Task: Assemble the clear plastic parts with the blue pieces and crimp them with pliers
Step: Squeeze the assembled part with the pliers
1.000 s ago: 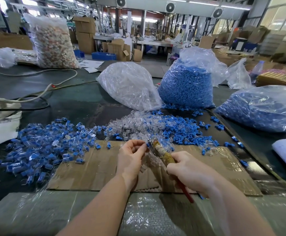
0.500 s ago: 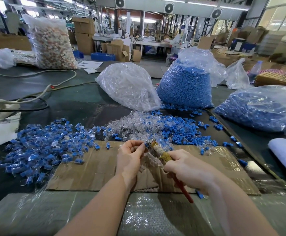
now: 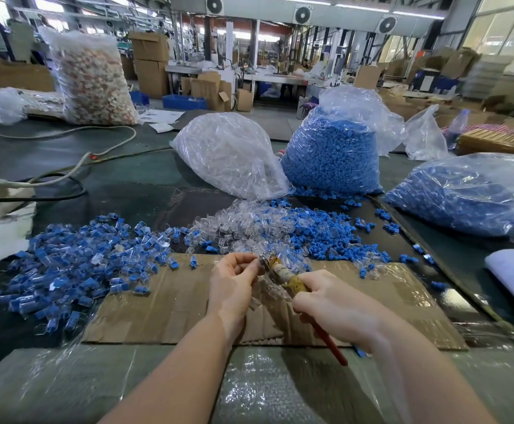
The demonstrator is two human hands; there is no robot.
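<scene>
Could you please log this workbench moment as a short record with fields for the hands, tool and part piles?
left hand: pinches a small part at the pliers' tip
right hand: grips the pliers
work surface: cardboard sheet
left pile: assembled clear-and-blue pieces
middle pile: loose clear parts
right of it: loose blue pieces

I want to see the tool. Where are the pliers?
In the head view, the pliers sit low in the middle, gripped by the right hand, tip meeting the left hand above the cardboard.
</scene>
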